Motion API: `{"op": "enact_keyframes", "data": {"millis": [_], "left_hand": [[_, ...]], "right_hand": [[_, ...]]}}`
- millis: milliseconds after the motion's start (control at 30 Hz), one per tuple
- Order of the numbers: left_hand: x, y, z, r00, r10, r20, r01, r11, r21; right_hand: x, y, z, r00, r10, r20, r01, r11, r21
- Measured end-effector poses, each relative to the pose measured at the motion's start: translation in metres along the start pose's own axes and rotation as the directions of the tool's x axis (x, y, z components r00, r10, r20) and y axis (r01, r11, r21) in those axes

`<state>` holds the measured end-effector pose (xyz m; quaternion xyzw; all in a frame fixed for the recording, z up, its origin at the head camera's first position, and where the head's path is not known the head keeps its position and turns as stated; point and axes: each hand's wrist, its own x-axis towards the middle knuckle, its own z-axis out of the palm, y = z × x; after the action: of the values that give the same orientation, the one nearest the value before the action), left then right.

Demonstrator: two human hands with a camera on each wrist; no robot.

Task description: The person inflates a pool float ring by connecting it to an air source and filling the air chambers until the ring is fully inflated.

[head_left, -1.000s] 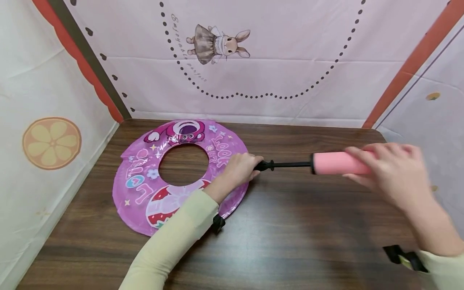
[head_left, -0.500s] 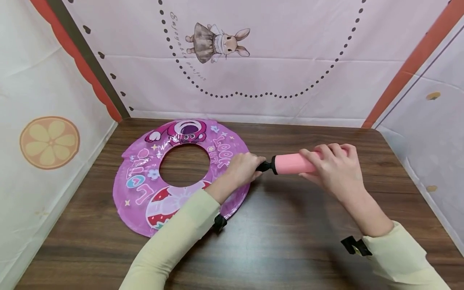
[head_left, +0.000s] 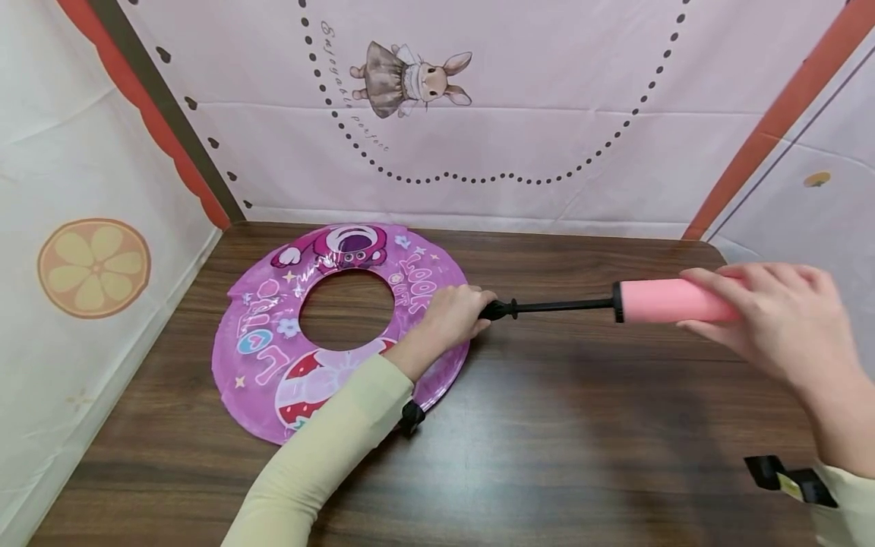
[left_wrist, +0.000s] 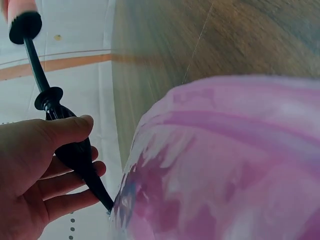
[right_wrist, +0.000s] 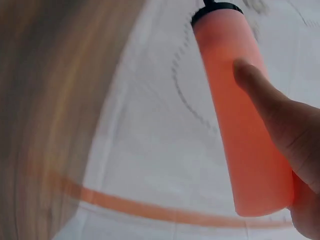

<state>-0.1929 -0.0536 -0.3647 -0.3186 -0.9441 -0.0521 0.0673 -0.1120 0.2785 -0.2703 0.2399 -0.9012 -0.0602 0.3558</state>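
Note:
A purple inflatable swim ring [head_left: 246, 380] with printed pictures lies on the table's left half. At its right edge my left hand [head_left: 453, 317] grips the black nozzle end [head_left: 497, 310] of a hand pump; in the left wrist view the nozzle's tip [left_wrist: 102, 195] meets the ring's side. A long stretch of black rod [head_left: 563, 306] shows between that end and the pump's pink barrel [head_left: 666, 301]. My right hand [head_left: 786, 319] holds the barrel off to the right, its thumb along the side in the right wrist view. The ring's valve cannot be made out.
The brown wooden table [head_left: 547, 456] carries the ring. Light printed cloth walls [head_left: 547, 114] stand behind it and at both sides. A black strap [head_left: 789, 480] sits on the right wrist, another [head_left: 412, 418] on the left.
The right hand first pushed the pink barrel left against the black end, then drew it back to the right, baring the rod again. The left hand and ring stayed nearly in place.

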Motion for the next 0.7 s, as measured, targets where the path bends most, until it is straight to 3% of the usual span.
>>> {"op": "enact_keyframes", "data": {"millis": [200, 500, 700], "left_hand": [[-0.001, -0.003, 0.000, 1.000, 0.002, -0.015, -0.001, 1.000, 0.013], [0.003, 0.006, -0.007, 0.999, 0.029, -0.025, -0.029, 1.000, 0.009], [0.002, 0.007, -0.005, 0.998, 0.041, -0.037, -0.040, 0.999, 0.018]], "right_hand": [[0.002, -0.005, 0.003, 0.996, -0.002, -0.084, 0.003, 1.000, 0.005], [0.025, -0.063, 0.045, 0.997, -0.048, -0.061, 0.051, 0.998, 0.034], [0.031, -0.080, 0.057, 0.996, -0.072, -0.048, 0.074, 0.996, 0.043]]}}
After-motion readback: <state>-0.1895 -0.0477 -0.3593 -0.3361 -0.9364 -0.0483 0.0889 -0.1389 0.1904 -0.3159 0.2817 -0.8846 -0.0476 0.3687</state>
